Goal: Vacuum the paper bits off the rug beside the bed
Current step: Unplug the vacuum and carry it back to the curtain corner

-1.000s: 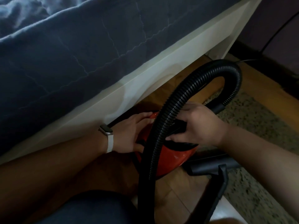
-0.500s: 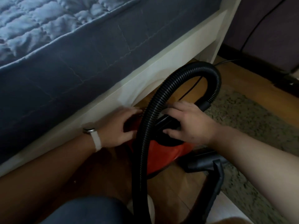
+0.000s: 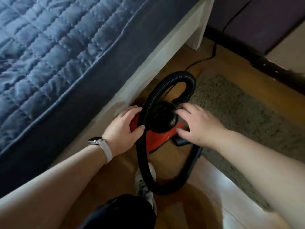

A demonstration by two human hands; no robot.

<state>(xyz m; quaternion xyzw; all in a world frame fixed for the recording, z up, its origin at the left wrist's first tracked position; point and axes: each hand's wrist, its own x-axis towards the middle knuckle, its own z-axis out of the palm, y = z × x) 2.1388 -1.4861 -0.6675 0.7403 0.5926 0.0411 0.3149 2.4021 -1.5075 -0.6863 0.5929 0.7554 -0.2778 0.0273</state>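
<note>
A red vacuum cleaner (image 3: 156, 139) with a round black top stands on the wood floor between the bed and the rug (image 3: 239, 113). Its ribbed black hose (image 3: 146, 103) loops up over the body and down around toward my knee. My left hand (image 3: 123, 129) clasps the left side of the red body. My right hand (image 3: 198, 126) lies at the body's right side with fingers spread, holding nothing. The black floor nozzle (image 3: 181, 142) lies under my right hand at the rug's edge. No paper bits can be made out on the shaggy grey rug.
The bed's blue quilt (image 3: 49, 55) and white frame (image 3: 166, 45) fill the left. A black power cord (image 3: 213, 50) runs along the floor to the dark wall at the back. My foot (image 3: 146, 182) is beneath the hose loop. A dark skirting board (image 3: 272, 68) borders the floor at right.
The view has risen and pulled back from the vacuum. My right hand has let go of the black top and spread its fingers. My left hand stays on the red body.
</note>
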